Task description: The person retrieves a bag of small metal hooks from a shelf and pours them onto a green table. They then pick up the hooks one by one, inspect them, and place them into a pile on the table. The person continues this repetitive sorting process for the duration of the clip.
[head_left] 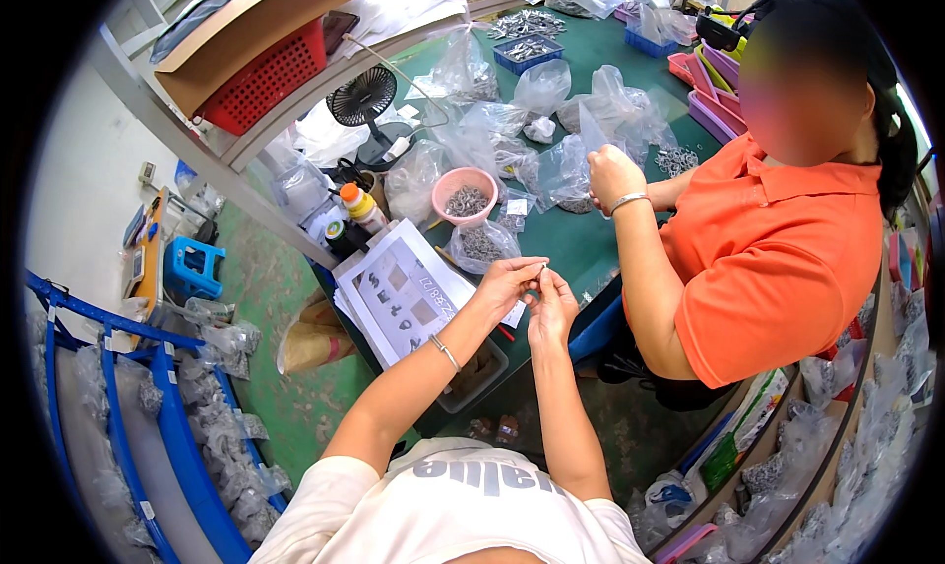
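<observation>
Both hands meet above the near edge of the green table. My left hand [512, 281], with a metal bangle at its wrist, pinches a tiny dark part whose kind I cannot make out. My right hand [553, 308] closes its fingertips at the same spot. Just beyond them lies a clear plastic bag [484, 245] of small metal pieces. Behind that bag stands a pink bowl [465, 195] filled with similar small metal pieces. To the left of my hands are printed paper sheets [406, 293] with pictures of parts.
At the right a co-worker in an orange shirt [778, 259] works with raised hands. A black fan [364, 101], bottles [362, 208] and a blue basket [529, 52] of metal parts stand on the table [591, 244]. Blue shelving [177, 416] with bagged parts is at left.
</observation>
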`<action>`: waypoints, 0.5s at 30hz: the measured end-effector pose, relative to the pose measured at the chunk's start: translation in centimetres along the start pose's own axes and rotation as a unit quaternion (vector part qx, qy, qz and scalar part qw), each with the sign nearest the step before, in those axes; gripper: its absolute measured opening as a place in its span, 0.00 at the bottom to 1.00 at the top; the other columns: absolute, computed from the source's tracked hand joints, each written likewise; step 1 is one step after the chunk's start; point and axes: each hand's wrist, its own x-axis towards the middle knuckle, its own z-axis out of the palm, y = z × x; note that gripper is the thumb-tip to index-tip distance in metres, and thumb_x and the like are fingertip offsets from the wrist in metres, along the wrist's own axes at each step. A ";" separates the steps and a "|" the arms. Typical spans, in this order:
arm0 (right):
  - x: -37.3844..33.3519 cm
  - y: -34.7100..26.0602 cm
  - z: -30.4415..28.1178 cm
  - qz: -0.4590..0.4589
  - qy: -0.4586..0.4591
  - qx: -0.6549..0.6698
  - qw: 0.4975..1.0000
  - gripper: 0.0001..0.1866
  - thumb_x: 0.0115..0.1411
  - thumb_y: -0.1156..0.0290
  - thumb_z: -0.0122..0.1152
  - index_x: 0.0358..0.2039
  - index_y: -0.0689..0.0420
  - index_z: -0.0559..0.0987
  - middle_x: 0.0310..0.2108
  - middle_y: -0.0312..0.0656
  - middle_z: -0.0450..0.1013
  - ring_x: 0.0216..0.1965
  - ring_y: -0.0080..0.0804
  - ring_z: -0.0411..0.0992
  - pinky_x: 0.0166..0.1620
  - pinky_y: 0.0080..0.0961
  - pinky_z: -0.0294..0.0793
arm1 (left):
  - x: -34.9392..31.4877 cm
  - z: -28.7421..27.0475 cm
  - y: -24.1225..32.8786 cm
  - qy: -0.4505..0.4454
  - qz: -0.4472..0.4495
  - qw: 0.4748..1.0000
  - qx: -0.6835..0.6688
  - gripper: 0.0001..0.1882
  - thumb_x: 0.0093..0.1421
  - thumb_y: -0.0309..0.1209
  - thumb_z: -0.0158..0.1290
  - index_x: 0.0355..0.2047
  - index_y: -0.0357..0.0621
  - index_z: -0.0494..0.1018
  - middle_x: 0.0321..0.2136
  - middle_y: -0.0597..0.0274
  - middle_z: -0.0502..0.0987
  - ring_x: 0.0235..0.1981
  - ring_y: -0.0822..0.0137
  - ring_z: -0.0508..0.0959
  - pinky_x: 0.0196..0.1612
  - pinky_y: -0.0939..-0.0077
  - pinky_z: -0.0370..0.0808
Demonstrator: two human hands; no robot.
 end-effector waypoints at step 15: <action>2.8 2.8 -5.0 -0.062 -0.076 -0.036 0.994 0.11 0.57 0.64 0.55 0.37 0.55 0.71 0.34 0.35 0.71 0.34 0.22 0.68 0.28 0.19 0.68 | 1.7 0.1 -2.3 0.029 0.042 0.999 0.000 0.09 0.59 0.36 0.49 0.37 0.49 0.66 0.30 0.72 0.69 0.34 0.77 0.69 0.36 0.75 0.68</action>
